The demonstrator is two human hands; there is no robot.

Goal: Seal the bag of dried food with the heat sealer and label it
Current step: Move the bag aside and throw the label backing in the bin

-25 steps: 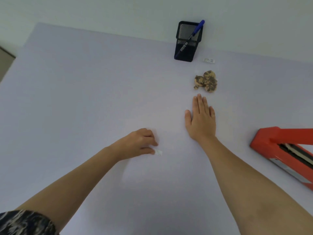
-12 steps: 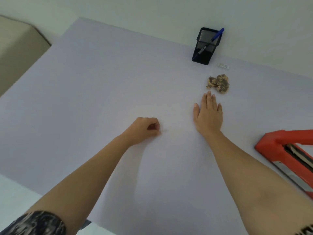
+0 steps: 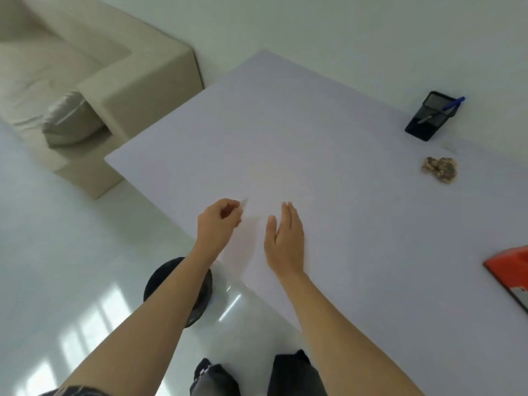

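Observation:
The bag of dried food (image 3: 440,170), a small brown speckled lump, lies on the white table (image 3: 314,144) at the far right. The red heat sealer (image 3: 511,272) is cut off by the right edge. A blue pen (image 3: 451,103) stands in a black mesh holder (image 3: 430,117) at the back right, with a small white label (image 3: 450,147) lying just in front of it. My left hand (image 3: 218,221) pinches a small white scrap (image 3: 244,202) near the table's left edge. My right hand (image 3: 284,238) hovers beside it with straight fingers, holding nothing.
A beige sofa (image 3: 85,81) with a grey cushion (image 3: 67,121) stands to the left of the table. A round black bin (image 3: 168,278) sits on the glossy white floor under my left forearm. My dark-trousered legs (image 3: 257,375) show at the bottom.
My view has swung left and down, bringing the sofa, floor and bin into sight. Both hands have pulled back toward the table's near left edge; my right hand has lifted off the table.

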